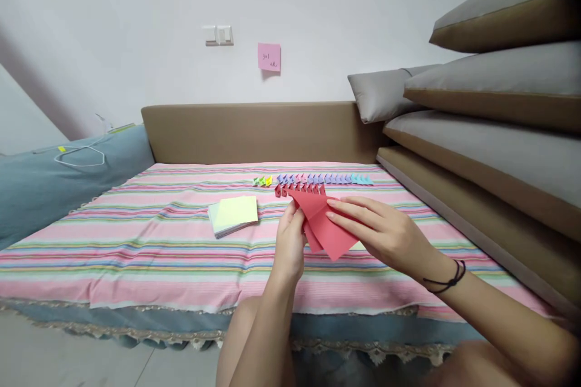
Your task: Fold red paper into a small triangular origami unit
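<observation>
A sheet of red paper (324, 225), partly folded, is held just above the striped cloth (136, 242). My left hand (289, 245) pinches its left edge with fingers closed. My right hand (385, 231) lies over the sheet's right side, fingers stretched along it and pressing it. Behind the sheet runs a row of small folded paper pieces (318, 180) in green, yellow, purple, pink and blue, with a few red ones nearest the hands. A stack of square paper (233, 214) with a pale yellow top sheet lies left of my hands.
Grey and tan cushions (490, 151) are piled along the right side. A brown padded backrest (258, 132) stands behind the cloth. A blue pillow (54, 184) with a white hanger lies at left. A pink note (269, 57) is stuck on the wall.
</observation>
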A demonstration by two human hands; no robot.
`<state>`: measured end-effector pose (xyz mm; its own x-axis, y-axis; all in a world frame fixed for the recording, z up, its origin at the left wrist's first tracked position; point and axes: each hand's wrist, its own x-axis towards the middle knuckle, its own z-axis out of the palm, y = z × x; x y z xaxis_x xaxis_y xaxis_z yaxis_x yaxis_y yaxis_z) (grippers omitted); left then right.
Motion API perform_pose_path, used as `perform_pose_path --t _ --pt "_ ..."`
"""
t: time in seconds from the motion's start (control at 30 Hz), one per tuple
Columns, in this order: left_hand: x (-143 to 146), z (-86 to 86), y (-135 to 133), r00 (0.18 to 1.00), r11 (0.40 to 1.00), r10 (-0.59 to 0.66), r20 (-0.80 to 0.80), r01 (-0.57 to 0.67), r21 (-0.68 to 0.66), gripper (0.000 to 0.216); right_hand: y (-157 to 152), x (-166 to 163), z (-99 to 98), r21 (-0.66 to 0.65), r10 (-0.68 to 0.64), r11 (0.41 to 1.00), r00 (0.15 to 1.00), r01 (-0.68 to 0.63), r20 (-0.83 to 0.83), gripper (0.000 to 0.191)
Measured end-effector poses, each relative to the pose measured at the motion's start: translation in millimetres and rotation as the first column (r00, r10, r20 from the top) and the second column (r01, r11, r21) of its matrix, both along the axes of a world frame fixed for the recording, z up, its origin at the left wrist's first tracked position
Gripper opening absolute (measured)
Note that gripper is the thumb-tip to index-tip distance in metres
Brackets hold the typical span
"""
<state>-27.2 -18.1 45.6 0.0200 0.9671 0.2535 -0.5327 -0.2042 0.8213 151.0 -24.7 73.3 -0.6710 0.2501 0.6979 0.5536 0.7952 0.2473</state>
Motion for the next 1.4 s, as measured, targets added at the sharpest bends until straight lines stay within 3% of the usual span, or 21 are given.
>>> perform_pose_path --t 0.17,0.27,0.33,0.4,0.47,0.6,0.7,0.77,0.83,0.97,1.13,1.27,1.4 --pt "7.3 -20.5 5.2 0.989 0.993 -0.099 0.107 0.104 -0.049 0.056 14.3 -6.7 -27.9 -0.124 -0.108 0.987 0.992 0.099 -0.068 0.045" --pt "6.9 -32.8 9.0 0.997 0.996 -0.073 0.016 0.074 -0.052 0.054 13.6 -7.6 -40.4 -0.241 -0.090 0.969 0.990 0.061 -0.112 0.047" --pt "3.0 -40.9 12.9 0.998 0.998 -0.047 -0.028 0.046 -0.051 0.054 10.2 -7.5 -45.6 -0.377 -0.080 0.926 0.986 0.019 -0.145 0.045" --pt "-2.8 -48.5 16.3 0.998 0.998 -0.031 -0.048 0.029 -0.056 0.053 6.8 -7.0 -49.2 -0.569 -0.104 0.821 0.965 -0.054 -0.242 0.059" --pt "-8.1 -54.3 17.5 0.996 0.997 -0.020 -0.083 0.014 -0.071 0.056 5.6 -6.7 -52.2 -0.733 -0.169 0.650 0.902 -0.201 -0.397 0.071" --pt "-9.9 -56.4 12.5 0.977 0.993 -0.068 -0.201 0.047 -0.107 0.069 9.0 -8.7 -58.1 -0.850 -0.323 0.320 0.796 -0.417 -0.512 0.037" --pt "-3.1 -53.1 7.7 0.957 0.985 -0.148 -0.250 0.120 -0.126 0.070 12.4 -8.5 -64.1 -0.830 -0.431 0.170 0.717 -0.531 -0.548 0.022" --pt "2.3 -52.6 6.8 0.961 0.984 -0.159 -0.227 0.134 -0.120 0.068 13.9 -5.6 -68.9 -0.804 -0.521 0.157 0.644 -0.573 -0.560 0.020" --pt "6.8 -54.7 7.8 0.971 0.981 -0.144 -0.192 0.114 -0.159 0.062 14.6 -1.6 -73.1 -0.780 -0.608 0.181 0.556 -0.599 -0.567 0.021" --pt "12.8 -63.0 10.5 0.977 0.960 -0.069 -0.202 0.010 -0.280 0.039 13.2 2.1 -76.9 -0.695 -0.696 0.198 0.400 -0.691 -0.596 0.023" --pt "20.1 -64.4 7.3 0.959 0.981 0.006 -0.284 -0.061 -0.186 0.030 8.5 -1.8 -77.1 -0.616 -0.701 0.119 0.373 -0.779 -0.608 0.034" --pt "23.7 -60.2 3.3 0.975 0.968 0.003 -0.224 -0.059 -0.245 0.044 7.7 -0.9 -77.9 -0.584 -0.739 0.120 0.320 -0.803 -0.592 0.039" --pt "24.0 -61.5 2.5 0.987 0.955 -0.041 -0.153 -0.006 -0.296 0.038 6.9 0.2 -79.8 -0.603 -0.737 0.150 0.318 -0.784 -0.597 0.047"
